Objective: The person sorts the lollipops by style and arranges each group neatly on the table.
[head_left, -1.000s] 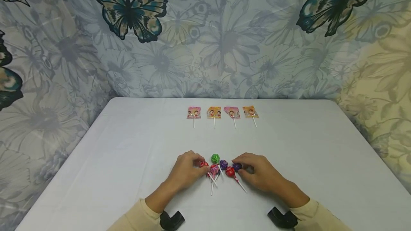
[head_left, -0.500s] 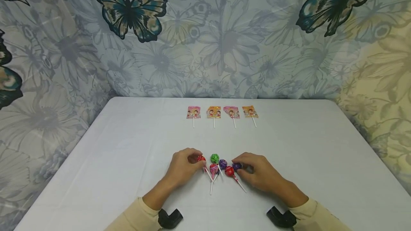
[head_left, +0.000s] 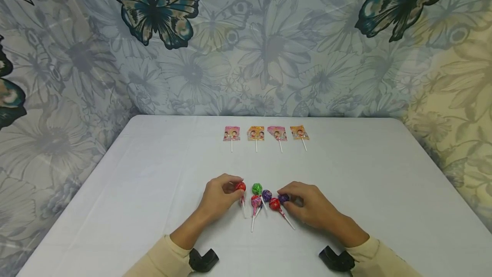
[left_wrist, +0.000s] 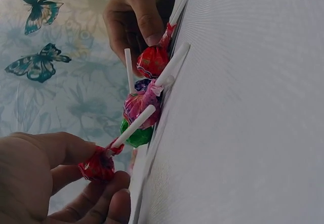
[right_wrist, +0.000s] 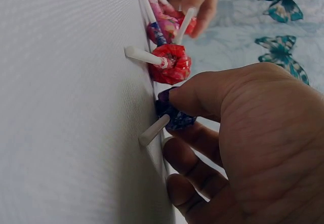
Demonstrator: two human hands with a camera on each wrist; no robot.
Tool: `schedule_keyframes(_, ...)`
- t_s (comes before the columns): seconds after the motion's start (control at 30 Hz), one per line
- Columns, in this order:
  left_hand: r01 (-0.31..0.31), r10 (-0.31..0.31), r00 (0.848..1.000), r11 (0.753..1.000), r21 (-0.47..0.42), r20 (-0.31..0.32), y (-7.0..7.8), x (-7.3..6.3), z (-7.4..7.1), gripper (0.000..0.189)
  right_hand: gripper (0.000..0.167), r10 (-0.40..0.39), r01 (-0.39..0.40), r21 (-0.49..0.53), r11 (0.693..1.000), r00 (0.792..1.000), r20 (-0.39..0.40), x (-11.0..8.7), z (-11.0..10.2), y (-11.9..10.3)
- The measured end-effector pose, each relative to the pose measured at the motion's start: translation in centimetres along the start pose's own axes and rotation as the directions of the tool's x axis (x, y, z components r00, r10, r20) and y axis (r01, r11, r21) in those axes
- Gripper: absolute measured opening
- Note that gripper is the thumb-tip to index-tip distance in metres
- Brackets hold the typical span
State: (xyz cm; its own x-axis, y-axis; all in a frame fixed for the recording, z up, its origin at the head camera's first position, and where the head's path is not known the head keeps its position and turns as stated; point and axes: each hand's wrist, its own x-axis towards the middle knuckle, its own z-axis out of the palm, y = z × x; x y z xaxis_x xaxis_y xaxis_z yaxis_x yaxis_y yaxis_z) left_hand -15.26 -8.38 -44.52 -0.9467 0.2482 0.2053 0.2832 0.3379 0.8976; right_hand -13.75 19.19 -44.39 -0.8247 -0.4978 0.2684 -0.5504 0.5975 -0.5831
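My left hand (head_left: 220,198) pinches the wrapped head of a red lollipop (left_wrist: 97,164) between thumb and fingers, its white stick angled toward me. On the other side of the cluster, my right hand (head_left: 313,204) pinches a dark purple lollipop (right_wrist: 174,115) by its head. Between the hands lie a green lollipop (head_left: 257,189), a pink lollipop (head_left: 255,201), a purple lollipop (head_left: 267,195) and a second red lollipop (head_left: 274,204), which sits right beside the right fingertips. Sticks of the pink and purple ones cross in the head view.
Farther back on the white table (head_left: 173,161), flat-wrapped lollipops stand in a row: a pink packet (head_left: 232,133), an orange packet (head_left: 256,133), another pink packet (head_left: 277,133) and another orange packet (head_left: 300,132). A butterfly-patterned cloth (head_left: 269,54) hangs behind the table.
My left hand has shifted slightly left and away from me with the red lollipop, whose stick has swung off the pink one's stick. The right hand has stayed in place.
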Motion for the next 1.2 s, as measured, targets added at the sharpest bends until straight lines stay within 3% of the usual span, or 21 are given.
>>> schedule_keyframes(0.2, -0.033, 0.033, 0.999, 0.989, -0.144, -0.004, 0.1, 0.2, -0.2, 0.027, 0.030, -0.039, 0.039, -0.004, 0.999, 0.999, -0.023, 0.2, 0.0, 0.2)
schedule_keyframes(0.47, -0.048, 0.039, 0.998, 0.970, -0.240, -0.041, 0.1, 0.4, -0.5, 0.027, 0.029, -0.006, 0.006, -0.002, 1.000, 1.000, 0.003, 0.2, -0.2, 0.2)
schedule_keyframes(0.7, -0.043, 0.022, 0.994, 0.978, -0.206, -0.105, 0.5, 0.5, -1.9, 0.027, 0.028, -0.026, 0.026, 0.021, 0.999, 1.000, -0.007, 0.1, 0.3, 0.1)
schedule_keyframes(0.97, -0.089, 0.051, 0.981, 0.976, -0.200, -0.187, 0.6, 1.5, -4.2, 0.031, 0.029, -0.023, 0.023, 0.023, 0.999, 0.999, -0.032, -0.1, 0.5, 0.0)
schedule_keyframes(1.2, -0.014, -0.008, 0.981, 0.994, -0.109, -0.195, 0.3, 3.7, -5.9, 0.030, 0.029, -0.011, 0.011, 0.000, 1.000, 0.999, -0.047, -0.1, 0.3, 0.1)
